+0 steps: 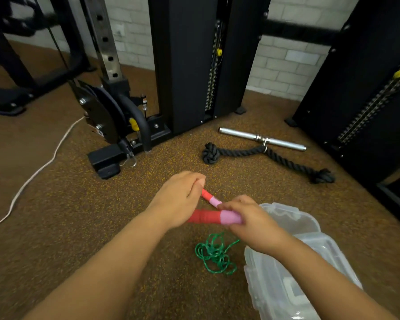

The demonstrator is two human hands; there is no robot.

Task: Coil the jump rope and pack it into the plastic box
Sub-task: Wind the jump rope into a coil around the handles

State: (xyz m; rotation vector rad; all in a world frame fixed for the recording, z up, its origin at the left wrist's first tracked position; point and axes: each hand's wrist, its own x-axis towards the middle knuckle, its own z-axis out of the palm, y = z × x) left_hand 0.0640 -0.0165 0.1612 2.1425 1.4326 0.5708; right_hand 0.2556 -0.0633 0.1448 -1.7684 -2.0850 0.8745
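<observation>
The jump rope has two red and pink handles and a thin green cord. My left hand grips the red end of the farther handle. My right hand holds the pink end of the nearer handle, and its fingertips touch the pink tip of the farther one. The two handles meet in a V above the floor. The green cord lies in a loose tangle on the floor below the handles. The clear plastic box stands open to the right, partly under my right forearm.
A black braided rope attachment and a chrome bar lie on the brown speckled floor ahead. Black gym machine columns stand behind and at the right. A white cord runs across the floor on the left.
</observation>
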